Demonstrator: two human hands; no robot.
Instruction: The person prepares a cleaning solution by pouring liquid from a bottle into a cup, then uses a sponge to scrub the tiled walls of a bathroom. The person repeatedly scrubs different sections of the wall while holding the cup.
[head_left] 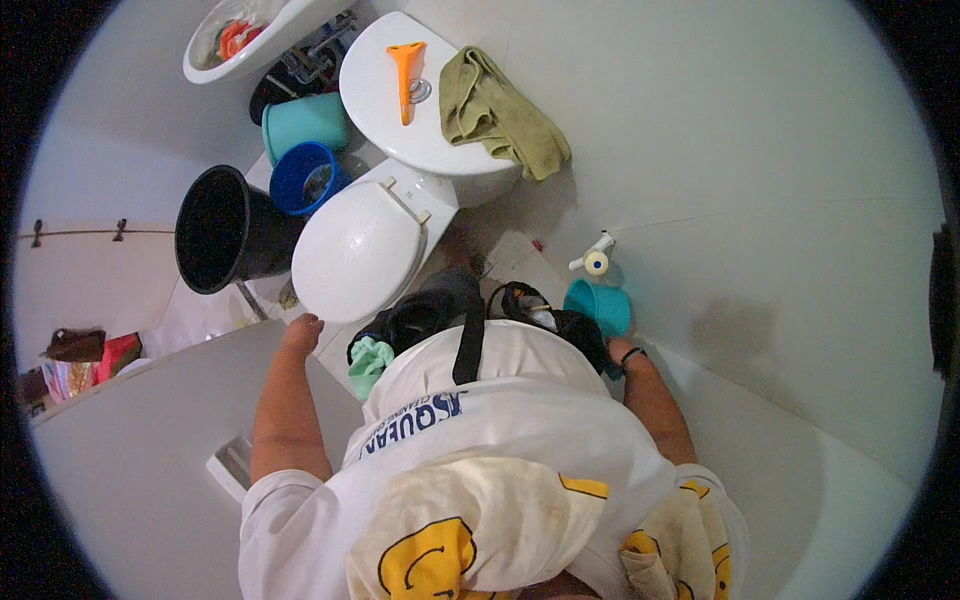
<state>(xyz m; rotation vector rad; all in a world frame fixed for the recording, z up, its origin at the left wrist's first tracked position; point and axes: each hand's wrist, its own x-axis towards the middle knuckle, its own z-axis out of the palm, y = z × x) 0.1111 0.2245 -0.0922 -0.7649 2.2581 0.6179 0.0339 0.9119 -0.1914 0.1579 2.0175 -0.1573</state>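
Left hand (304, 333) near closed white oval toilet lid (358, 250); right hand (617, 349) by round teal plastic bucket (600, 306), contact unclear. Can't tell either hand's grip. Looks like a between-actions step; touching the lid calls for left hand forward-right.

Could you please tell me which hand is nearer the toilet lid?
Left. The left hand is near the toilet lid; the right hand is farther, by the bucket near the tap.
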